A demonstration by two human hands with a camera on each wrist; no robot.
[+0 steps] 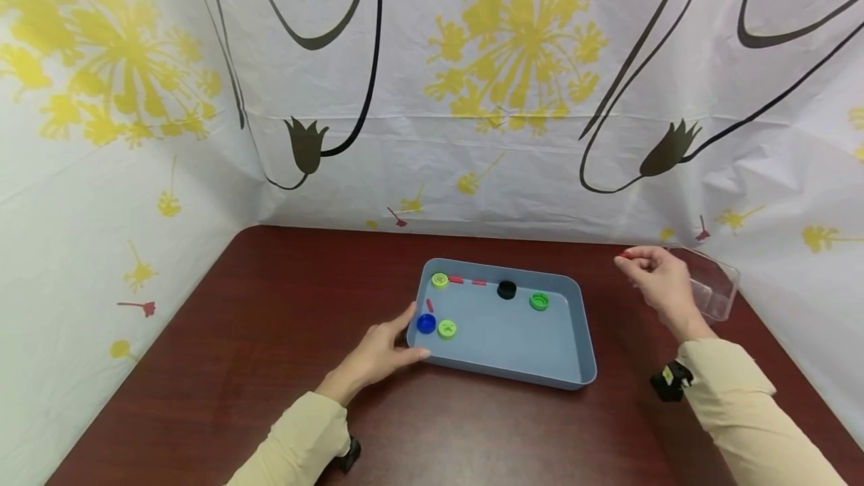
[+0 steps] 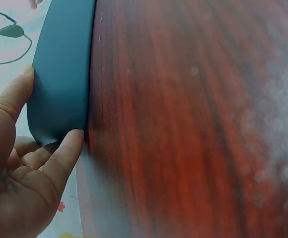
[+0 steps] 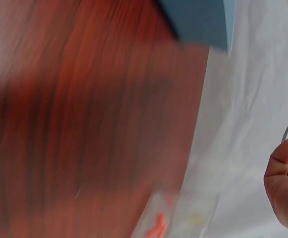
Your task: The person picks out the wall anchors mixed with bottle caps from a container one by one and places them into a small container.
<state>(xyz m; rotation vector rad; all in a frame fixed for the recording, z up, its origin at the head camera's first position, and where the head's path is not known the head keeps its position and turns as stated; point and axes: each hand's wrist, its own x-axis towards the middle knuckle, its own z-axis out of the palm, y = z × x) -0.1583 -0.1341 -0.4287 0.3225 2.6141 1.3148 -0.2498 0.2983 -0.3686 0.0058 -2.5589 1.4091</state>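
Note:
My left hand holds the near left corner of a blue-grey tray, its thumb and fingers spread around that corner. In the left wrist view the fingertips press against the tray's wall. Off to the right of the tray, my right hand is raised above the table and pinches a small red piece, mostly covered by the fingertips. A clear plastic box stands just behind and right of this hand; red pieces show in it in the right wrist view.
Inside the tray lie a blue cap, a black cap, a green cap, two yellow-green caps and several small red sticks. A patterned white sheet hangs behind the dark red wooden table.

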